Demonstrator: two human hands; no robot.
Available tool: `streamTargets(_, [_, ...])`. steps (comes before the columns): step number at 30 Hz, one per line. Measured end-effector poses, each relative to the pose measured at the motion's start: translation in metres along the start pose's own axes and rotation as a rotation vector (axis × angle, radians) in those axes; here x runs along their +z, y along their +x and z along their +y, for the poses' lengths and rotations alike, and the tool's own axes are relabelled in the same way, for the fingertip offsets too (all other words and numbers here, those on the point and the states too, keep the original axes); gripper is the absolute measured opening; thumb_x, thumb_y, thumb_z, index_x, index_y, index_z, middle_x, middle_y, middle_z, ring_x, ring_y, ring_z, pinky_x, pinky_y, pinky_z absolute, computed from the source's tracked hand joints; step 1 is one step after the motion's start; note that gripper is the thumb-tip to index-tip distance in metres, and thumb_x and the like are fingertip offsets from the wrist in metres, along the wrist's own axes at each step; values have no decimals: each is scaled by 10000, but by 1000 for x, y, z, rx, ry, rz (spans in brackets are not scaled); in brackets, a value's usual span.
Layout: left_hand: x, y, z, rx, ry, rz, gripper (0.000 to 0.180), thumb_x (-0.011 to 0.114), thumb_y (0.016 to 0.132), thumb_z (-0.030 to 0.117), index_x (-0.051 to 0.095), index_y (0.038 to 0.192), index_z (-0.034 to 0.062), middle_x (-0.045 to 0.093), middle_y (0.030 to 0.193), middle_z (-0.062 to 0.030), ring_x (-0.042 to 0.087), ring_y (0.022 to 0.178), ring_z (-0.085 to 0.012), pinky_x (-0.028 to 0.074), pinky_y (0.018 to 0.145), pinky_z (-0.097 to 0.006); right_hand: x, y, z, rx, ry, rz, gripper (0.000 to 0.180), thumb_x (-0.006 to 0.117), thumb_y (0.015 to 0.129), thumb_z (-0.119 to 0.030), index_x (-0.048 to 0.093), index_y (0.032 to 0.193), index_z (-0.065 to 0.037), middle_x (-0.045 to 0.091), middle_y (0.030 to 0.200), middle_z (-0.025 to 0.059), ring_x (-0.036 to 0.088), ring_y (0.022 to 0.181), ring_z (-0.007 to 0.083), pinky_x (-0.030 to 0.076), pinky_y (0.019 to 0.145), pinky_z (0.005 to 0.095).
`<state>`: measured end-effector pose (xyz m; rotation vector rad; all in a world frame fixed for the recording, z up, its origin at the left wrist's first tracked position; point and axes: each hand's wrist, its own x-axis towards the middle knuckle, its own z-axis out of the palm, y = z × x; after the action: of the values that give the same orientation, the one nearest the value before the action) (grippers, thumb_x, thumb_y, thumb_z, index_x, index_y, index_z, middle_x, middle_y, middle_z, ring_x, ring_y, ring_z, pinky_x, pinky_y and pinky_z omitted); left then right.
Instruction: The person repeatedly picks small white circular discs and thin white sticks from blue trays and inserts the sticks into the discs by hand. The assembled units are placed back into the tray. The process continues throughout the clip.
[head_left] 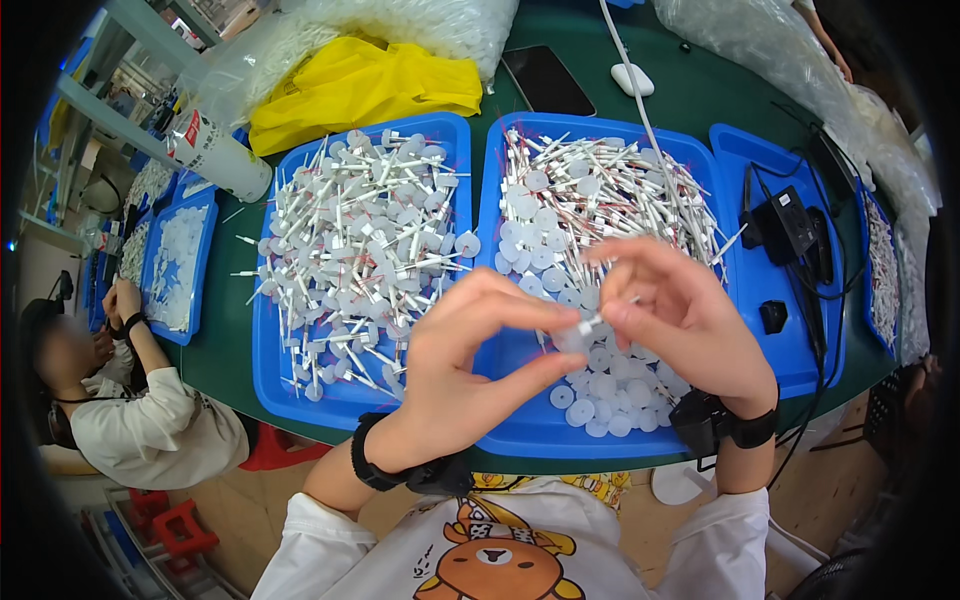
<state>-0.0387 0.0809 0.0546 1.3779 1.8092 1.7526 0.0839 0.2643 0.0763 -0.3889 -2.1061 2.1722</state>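
Observation:
My left hand (455, 375) pinches a translucent white disc (570, 340) by its edge between thumb and fingers. Against it, my right hand (690, 325) grips a thin white stick (597, 321), whose end meets the disc; the rest of the stick is hidden by the fingers. Both hands are above a blue tray (535, 440) that holds loose white sticks (610, 180) with reddish wires, and a heap of discs (615, 395). Left of it, a second blue tray (263, 360) is piled with sticks that carry discs (370, 235).
A third blue tray (735, 150) on the right holds a black adapter (783, 222) and cables. Behind the trays are a yellow bag (365, 90), a phone (549, 80), a white earphone case (632, 80) and a white canister (220, 155). At far left sits a co-worker (160, 420).

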Motion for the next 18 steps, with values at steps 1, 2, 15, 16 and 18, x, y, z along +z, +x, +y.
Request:
streamTargets(1, [-1,1,-4,53,27,81,358,806,686,-63,668,1009,5,634,985,-88,610,928,-188,480,837,-296,4,1,4,-92,12,109,418,659,916,-86,513,1303,-33,592,931,9,542,742,51,427,655,195])
streamTargets(2, [-2,2,-8,106,53,162,369,800,696,-50,658,1029,20,626,993,-82,597,912,-184,472,815,-283,2,1,-3,-32,-129,181,534,651,920,-104,396,1387,-61,554,988,12,552,805,50,428,690,198])
streamTargets(15, [-7,-1,-13,100,537,107,375,667,720,-69,612,1071,50,561,976,-88,534,1001,-268,386,917,-397,-3,3,6,-113,-156,262,347,576,931,-63,516,1270,-28,571,963,19,554,815,68,445,716,223])
streamTargets(16, [-3,-1,-17,62,546,-17,368,670,720,-62,614,1064,53,562,956,-86,536,984,-270,387,908,-402,-5,3,7,-116,-205,271,335,575,929,-67,527,1259,-31,575,957,23,557,811,74,449,710,228])
streamTargets(18, [1,-2,-21,29,613,-176,342,676,737,-34,620,1059,65,573,930,-81,544,958,-273,383,908,-405,-8,2,9,-96,-346,257,297,577,925,-78,555,1217,-30,587,946,38,566,803,95,457,700,241])
